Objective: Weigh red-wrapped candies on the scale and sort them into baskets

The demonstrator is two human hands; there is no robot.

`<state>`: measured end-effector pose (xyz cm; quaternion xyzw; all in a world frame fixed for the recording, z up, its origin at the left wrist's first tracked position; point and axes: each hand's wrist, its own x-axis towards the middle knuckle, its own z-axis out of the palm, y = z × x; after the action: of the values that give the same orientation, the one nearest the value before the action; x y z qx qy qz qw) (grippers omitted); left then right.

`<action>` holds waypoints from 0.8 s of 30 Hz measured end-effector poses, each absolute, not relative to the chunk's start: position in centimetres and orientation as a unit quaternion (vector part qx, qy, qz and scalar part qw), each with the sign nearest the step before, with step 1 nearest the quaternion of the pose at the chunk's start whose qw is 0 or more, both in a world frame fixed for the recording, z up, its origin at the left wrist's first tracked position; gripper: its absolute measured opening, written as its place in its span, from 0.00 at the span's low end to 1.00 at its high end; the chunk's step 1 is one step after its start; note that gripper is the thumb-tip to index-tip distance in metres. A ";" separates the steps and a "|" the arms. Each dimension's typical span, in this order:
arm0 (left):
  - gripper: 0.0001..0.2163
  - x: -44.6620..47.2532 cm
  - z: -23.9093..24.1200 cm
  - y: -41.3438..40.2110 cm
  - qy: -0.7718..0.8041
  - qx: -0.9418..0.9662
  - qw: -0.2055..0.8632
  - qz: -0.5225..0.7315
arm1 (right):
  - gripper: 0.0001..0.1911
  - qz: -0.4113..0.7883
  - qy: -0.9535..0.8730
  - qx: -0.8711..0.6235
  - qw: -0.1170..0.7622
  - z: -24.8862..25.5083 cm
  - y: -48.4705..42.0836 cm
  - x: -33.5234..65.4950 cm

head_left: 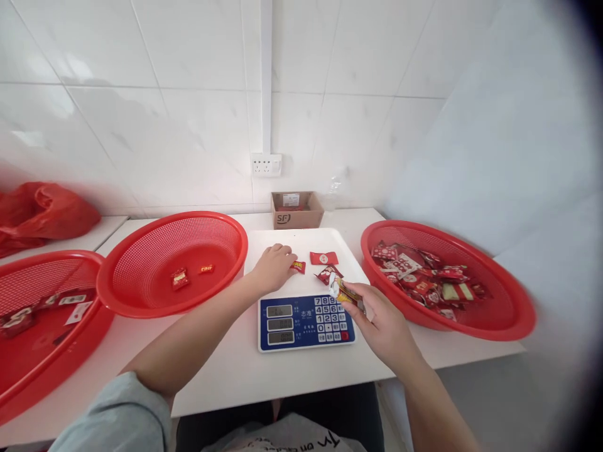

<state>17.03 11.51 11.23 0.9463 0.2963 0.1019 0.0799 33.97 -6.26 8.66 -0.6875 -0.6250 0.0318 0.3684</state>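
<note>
My left hand point(276, 267) is over the scale's white pan point(273, 237), its fingers bent down at a small red candy packet point(298, 267). Whether they grip it is hidden. My right hand point(377, 317) is closed on a gold, brown and white snack packet point(345, 294), held above the keypad of the digital scale point(306, 323). On the pan lie a flat red packet point(324, 258) and a dark red patterned packet point(328, 274).
A red basket point(499, 326) full of packets stands right. Left is another basket point(172, 220) with two small packets, and a further basket point(101, 326) overlaps it. A cardboard box point(299, 220) and a wall socket point(266, 164) are behind; a red plastic bag point(51, 210) lies far left.
</note>
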 end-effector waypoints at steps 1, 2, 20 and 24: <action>0.10 17.3 11.2 11.6 0.294 0.947 0.083 0.103 | 0.18 0.031 -0.624 -0.688 0.369 8.7 -6.4 34.1; 0.08 17.3 11.1 11.7 0.294 0.946 0.088 0.106 | 0.18 0.032 -0.623 -0.688 0.371 8.7 -6.5 34.2; 0.10 4.7 12.9 11.2 0.588 0.748 0.092 0.292 | 0.17 0.058 -0.654 -0.642 0.395 8.7 -3.5 32.3; 0.14 6.3 13.2 8.8 0.520 0.775 0.167 0.318 | 0.17 0.052 -0.664 -0.631 0.398 9.0 -3.0 31.1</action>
<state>6.26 8.82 13.16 0.7752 0.5196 0.3180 0.1672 31.15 -2.97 8.99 -0.6310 -0.6641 0.0518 0.3977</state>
